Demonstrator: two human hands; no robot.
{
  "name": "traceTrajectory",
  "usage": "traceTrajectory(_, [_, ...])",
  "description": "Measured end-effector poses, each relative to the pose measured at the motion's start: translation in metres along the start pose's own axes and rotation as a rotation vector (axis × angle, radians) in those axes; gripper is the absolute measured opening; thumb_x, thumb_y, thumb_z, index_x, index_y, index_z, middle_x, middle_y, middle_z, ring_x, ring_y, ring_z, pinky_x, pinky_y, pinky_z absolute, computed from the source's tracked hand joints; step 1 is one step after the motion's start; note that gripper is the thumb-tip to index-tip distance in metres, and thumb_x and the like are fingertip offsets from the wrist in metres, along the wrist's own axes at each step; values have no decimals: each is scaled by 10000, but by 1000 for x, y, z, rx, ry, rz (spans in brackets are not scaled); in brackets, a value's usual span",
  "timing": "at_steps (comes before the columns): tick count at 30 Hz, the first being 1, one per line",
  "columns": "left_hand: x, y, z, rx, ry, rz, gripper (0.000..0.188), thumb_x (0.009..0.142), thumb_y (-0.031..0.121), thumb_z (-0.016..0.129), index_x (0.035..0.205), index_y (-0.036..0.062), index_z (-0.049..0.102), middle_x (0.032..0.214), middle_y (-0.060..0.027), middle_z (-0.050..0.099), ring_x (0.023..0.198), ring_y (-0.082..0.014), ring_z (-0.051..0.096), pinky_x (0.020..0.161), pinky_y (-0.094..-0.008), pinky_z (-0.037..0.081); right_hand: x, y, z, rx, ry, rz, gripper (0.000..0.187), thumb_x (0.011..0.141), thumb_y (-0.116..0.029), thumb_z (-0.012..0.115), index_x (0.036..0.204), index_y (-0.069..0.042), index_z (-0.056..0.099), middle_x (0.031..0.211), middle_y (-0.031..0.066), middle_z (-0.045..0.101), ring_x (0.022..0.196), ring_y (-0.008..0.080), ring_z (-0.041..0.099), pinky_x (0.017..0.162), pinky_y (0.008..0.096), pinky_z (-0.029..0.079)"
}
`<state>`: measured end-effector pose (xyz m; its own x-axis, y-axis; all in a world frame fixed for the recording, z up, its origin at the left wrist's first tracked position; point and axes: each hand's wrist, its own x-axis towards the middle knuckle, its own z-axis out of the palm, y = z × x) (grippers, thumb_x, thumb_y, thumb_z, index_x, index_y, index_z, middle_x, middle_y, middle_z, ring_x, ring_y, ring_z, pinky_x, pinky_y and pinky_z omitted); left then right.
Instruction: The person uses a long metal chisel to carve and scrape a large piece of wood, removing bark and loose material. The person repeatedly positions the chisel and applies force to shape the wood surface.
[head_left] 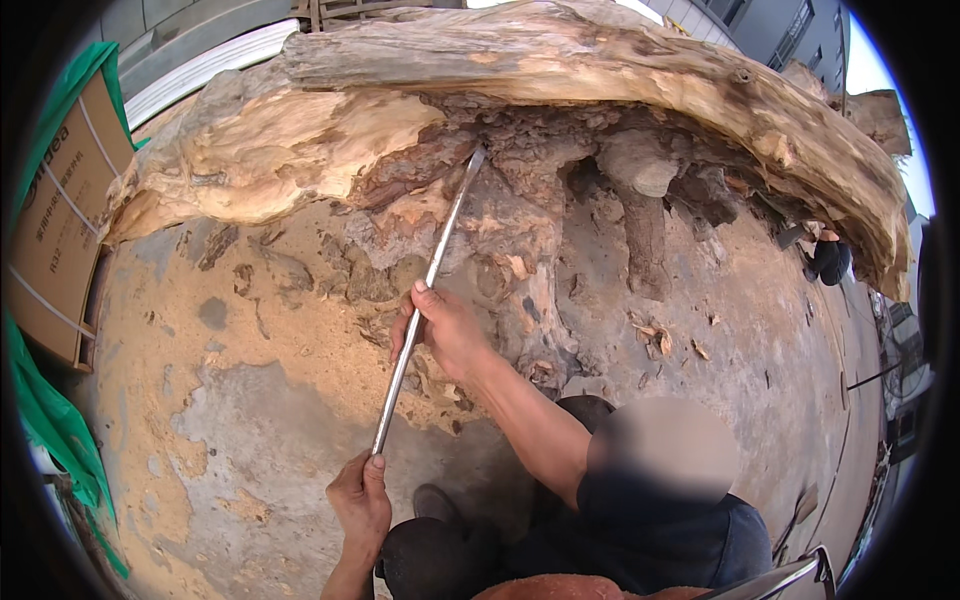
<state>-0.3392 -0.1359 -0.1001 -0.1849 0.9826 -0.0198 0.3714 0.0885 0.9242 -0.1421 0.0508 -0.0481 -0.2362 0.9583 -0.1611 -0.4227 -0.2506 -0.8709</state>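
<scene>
Silvery bar [439, 250] slants to the trunk [560, 65], left hand [360, 500] gripping its lower end, right hand [450, 328], fingers curled, gripping its middle.

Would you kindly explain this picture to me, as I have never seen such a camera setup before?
There is no machine here: a person works with two bare hands, seen by a wide fisheye camera worn on the head and looking down, so straight edges bend. The right hand grips a metal bar partway along; the left hand holds it near its lower end. Its far end is at the rough, broken underside of a large tree trunk. Tan powdery debris and pale scraps lie on the ground. A cardboard box stands at the left.
</scene>
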Motion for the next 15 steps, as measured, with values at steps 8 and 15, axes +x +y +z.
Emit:
traceTrajectory(8, [38,-27,17,126,129,322,146,985,106,645,1027,-27,689,735,-162,623,616,-284,612,556,-378,459,11,16,5,-94,56,16,439,1092,-476,379,921,-88,493,711,156,674,648,271,662,606,370,515])
traceTrajectory(15, [43,-22,-1,212,158,363,161,987,112,648,1049,-33,676,724,-156,621,588,-266,607,532,-383,463,10,23,16,-125,25,21,450,1089,-484,394,906,-86,498,724,166,695,648,248,676,603,355,513])
